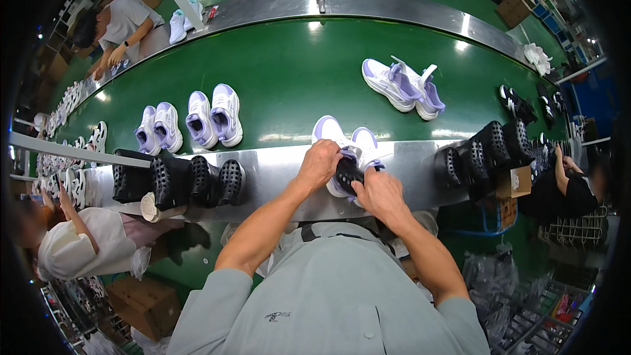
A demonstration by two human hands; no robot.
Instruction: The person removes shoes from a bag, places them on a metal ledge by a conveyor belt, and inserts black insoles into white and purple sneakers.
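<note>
In front of me at the metal ledge is a white and lilac sneaker [327,128], its toe pointing away. Around its upper, near the opening, my left hand [320,163] is closed. A black shoe last [348,175] sits partly inside the opening, between my hands. My right hand [381,195] is closed with its fingers at the last's near end; the fingertips are partly hidden. Just to the right of the held shoe lies its matching sneaker [365,143], partly covered by my right hand.
Black perforated lasts stand on the ledge at left [204,181] and right [472,161]. Two sneaker pairs [213,117] rest on the green belt at left, and another pair [402,87] lies farther right. Co-workers sit at left [98,243], far left [131,23] and right [568,187].
</note>
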